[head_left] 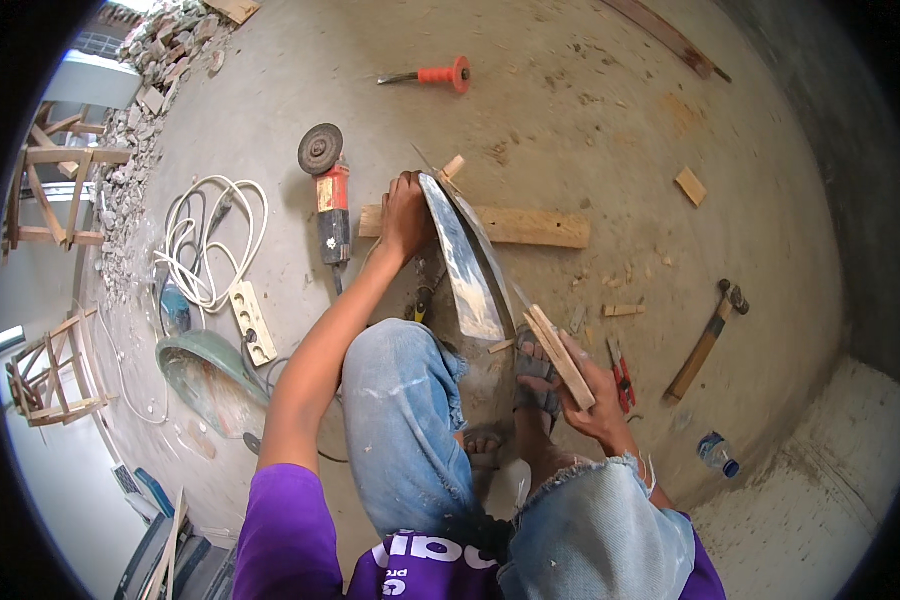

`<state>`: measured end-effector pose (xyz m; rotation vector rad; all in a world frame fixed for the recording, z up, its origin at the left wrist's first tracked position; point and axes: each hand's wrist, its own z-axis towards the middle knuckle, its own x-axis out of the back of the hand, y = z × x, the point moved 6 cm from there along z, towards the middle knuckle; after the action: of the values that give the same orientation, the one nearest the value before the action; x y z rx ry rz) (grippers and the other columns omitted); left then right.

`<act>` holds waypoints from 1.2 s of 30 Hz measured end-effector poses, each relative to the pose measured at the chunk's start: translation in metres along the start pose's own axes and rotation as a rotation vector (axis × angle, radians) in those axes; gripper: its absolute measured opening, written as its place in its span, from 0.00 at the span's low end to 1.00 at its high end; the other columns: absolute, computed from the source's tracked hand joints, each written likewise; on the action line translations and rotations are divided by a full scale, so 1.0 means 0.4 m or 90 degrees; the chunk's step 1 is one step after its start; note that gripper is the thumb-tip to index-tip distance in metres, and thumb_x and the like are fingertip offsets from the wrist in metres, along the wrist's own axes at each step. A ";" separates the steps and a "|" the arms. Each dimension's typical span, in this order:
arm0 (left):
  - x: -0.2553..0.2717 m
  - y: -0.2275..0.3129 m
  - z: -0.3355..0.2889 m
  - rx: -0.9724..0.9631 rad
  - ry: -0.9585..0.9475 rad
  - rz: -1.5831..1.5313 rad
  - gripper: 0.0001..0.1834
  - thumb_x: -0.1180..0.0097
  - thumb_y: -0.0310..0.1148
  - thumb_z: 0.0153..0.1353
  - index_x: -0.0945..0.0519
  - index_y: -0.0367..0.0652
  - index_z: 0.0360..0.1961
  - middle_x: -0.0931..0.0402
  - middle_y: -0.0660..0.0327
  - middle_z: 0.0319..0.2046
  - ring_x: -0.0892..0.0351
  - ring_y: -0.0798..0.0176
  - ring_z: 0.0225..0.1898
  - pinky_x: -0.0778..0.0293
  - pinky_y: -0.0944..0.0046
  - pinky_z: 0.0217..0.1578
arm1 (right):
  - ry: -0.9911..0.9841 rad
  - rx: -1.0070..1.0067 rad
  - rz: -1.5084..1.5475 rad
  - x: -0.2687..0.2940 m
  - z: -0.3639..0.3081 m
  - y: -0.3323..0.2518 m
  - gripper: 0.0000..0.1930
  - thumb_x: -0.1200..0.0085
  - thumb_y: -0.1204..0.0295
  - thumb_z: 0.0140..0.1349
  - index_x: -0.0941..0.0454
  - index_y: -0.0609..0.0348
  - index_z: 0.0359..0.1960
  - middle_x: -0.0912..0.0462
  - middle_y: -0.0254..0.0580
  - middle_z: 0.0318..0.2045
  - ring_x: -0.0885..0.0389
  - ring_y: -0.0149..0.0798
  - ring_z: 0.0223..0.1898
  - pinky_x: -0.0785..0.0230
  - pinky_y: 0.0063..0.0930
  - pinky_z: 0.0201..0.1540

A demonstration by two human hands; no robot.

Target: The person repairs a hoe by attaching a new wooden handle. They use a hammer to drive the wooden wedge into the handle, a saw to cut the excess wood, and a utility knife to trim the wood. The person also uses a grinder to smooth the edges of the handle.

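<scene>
My left hand (407,215) is closed at the upper left edge of a long, curved metal sheet (465,270), silvery with pale smears. A dark gap separates it from a second narrow strip alongside. A small wooden peg (453,167) sticks out by the sheet's top. In my right hand (602,405) is a flat wooden piece (562,357), with a thin metal tip at its upper end near the sheet's lower end. Beneath the sheet's upper half lies a wooden plank (540,227) on the floor. My knees are bent on either side.
Left of me lie an angle grinder (332,205), a power strip (253,322) with coiled white cable and a green shield (210,370). A hammer (705,345), red-handled pliers (621,375) and a plastic bottle (718,455) lie right; a red-gripped chisel (440,75) ahead. Rubble (150,110) lines the far left.
</scene>
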<state>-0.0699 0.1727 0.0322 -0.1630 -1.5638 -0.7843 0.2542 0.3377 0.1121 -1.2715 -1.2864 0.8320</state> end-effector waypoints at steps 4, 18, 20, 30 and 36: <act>-0.014 -0.038 -0.011 -0.030 0.019 -0.070 0.21 0.40 0.33 0.54 0.27 0.36 0.48 0.29 0.47 0.47 0.30 0.41 0.51 0.31 0.45 0.49 | -0.013 -0.013 -0.006 -0.014 0.024 0.008 0.38 0.46 0.84 0.50 0.36 0.56 0.69 0.14 0.49 0.42 0.13 0.41 0.35 0.23 0.27 0.41; -0.127 -0.112 -0.082 -0.086 0.086 -0.378 0.15 0.45 0.33 0.53 0.24 0.35 0.40 0.29 0.46 0.41 0.29 0.40 0.44 0.31 0.48 0.45 | 0.016 -0.003 -0.049 0.042 0.056 -0.085 0.28 0.49 0.80 0.55 0.29 0.67 0.61 0.19 0.53 0.53 0.19 0.41 0.53 0.32 0.30 0.56; -0.076 -0.005 -0.062 -0.167 0.051 -0.139 0.15 0.45 0.34 0.53 0.24 0.36 0.40 0.30 0.46 0.41 0.30 0.40 0.44 0.32 0.48 0.44 | 0.011 -0.035 -0.069 0.055 0.055 -0.056 0.27 0.49 0.80 0.56 0.28 0.67 0.61 0.20 0.53 0.54 0.19 0.41 0.52 0.32 0.30 0.56; -0.036 0.005 -0.066 0.028 0.022 -0.128 0.11 0.47 0.30 0.54 0.25 0.37 0.39 0.30 0.49 0.40 0.29 0.45 0.45 0.29 0.51 0.46 | 0.000 0.002 -0.187 0.093 -0.027 -0.022 0.26 0.49 0.78 0.57 0.29 0.66 0.61 0.19 0.54 0.52 0.19 0.41 0.50 0.31 0.31 0.54; -0.005 0.045 -0.074 -0.089 -0.023 -0.094 0.13 0.46 0.28 0.54 0.25 0.34 0.40 0.28 0.47 0.42 0.28 0.46 0.47 0.28 0.54 0.47 | 0.000 -0.014 -0.173 0.084 -0.008 0.008 0.24 0.49 0.77 0.61 0.29 0.67 0.61 0.18 0.52 0.49 0.20 0.40 0.49 0.31 0.32 0.55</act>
<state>-0.0355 0.1705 0.0356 -0.1658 -1.5680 -1.0134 0.2636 0.3700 0.1167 -1.0835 -1.4327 0.6257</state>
